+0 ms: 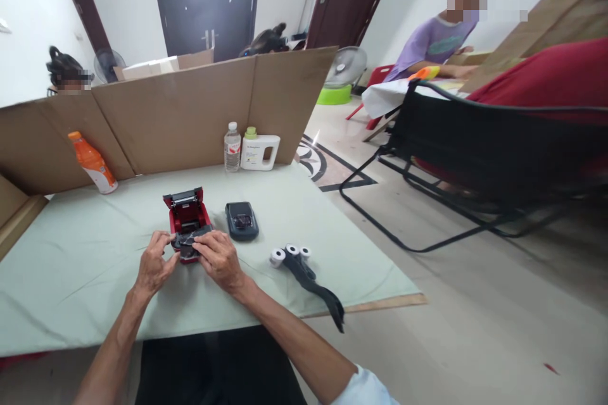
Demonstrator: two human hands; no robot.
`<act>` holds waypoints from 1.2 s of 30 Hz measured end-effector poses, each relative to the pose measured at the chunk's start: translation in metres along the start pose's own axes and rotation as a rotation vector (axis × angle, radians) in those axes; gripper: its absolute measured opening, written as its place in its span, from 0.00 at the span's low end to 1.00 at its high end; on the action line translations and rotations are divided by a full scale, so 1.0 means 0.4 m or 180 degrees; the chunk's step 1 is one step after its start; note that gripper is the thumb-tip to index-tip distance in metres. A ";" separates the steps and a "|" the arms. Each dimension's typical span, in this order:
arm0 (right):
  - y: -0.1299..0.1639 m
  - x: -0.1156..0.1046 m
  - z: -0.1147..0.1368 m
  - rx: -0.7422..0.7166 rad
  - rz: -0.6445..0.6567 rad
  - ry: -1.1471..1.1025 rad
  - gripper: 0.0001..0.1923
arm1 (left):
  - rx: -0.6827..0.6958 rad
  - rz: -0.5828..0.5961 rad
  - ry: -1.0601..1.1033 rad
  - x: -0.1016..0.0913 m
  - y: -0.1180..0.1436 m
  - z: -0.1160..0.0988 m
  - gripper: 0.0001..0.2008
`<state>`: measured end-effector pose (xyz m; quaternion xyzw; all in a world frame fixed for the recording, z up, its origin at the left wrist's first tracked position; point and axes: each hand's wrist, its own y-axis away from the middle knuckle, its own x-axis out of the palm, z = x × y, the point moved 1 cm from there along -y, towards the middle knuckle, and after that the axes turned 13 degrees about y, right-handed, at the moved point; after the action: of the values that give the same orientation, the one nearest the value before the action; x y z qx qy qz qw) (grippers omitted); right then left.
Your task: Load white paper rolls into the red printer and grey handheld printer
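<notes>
Red and black plastic: your box-shaped device [187, 215] stands near the front edge of the pale green cloth-covered table [95, 291], between your two hands. Its dark hinged lid [184, 199] is raised at the back, exposing the interior.

Your left hand [156, 261] appears to pinch the left end of a dark, flat plastic piece [187, 240] at the device's front, thumb towards you. Your right hand [220, 261] has its fingers bent onto that piece's right side; whether they grip or merely press, I cannot tell.

Judged on present position, the step in hand is two-handed work on the dark piece with the lid up. The next move calls for level, even finger pressure and a check that nothing fouls the hinge or the interior.

Beside the device, apart from your right hand, lies a dark, rounded rectangular unit [242, 221]. Farther right, three white paper rolls [291, 250] sit by a black fabric strap [313, 283], whose end hangs past the table edge.

Not verified: your fingers cover both ends of the dark piece, so whether it is loose or attached cannot be established. Interior detail is too dark and small to read, and your right sleeve [363, 387] is cut off below.
</notes>
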<state>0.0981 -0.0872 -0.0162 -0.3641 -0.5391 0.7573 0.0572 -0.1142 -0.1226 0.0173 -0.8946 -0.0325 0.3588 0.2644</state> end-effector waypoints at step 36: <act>-0.486 -0.112 -0.013 0.0218 0.1034 -0.1565 0.10 | -0.0592 0.0283 0.1555 -0.034 -0.173 -0.020 0.14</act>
<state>0.0745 -0.0244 0.1718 -0.2491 -0.4456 0.8398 -0.1849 -0.1099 -0.0703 0.0651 -0.9757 0.0388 0.1389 0.1649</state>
